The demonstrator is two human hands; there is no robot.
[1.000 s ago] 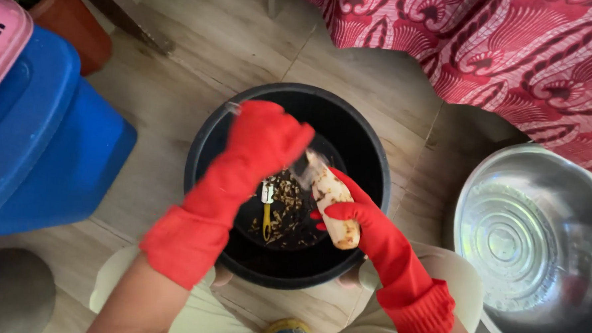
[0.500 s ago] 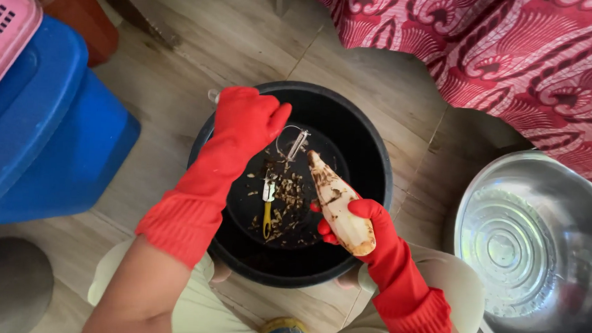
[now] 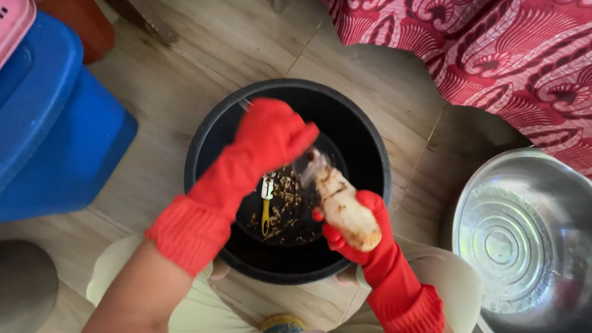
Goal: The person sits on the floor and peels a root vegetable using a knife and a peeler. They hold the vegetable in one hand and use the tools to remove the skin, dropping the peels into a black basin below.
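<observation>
It was a home kitchen or wash corner, worked at floor level: pale wood-look tiles [image 3: 201, 56], a black bucket [image 3: 367, 143], a steel basin [image 3: 538, 250], blue plastic bins [image 3: 51, 129] and patterned red cloth [image 3: 514, 56]

Left hand [image 3: 271, 135] and right hand [image 3: 367, 223] in long red rubber gloves, ribbed rolled cuffs at mid-forearm, forearms bare above, pale beige trousers [image 3: 190, 308].

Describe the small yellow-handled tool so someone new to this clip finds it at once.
Start at the black bucket in the middle of the floor. On its bottom, among brown peel scraps, lies the yellow-handled tool, just below the left hand in its red glove. It is the only yellow, slim thing in the bucket.
</observation>
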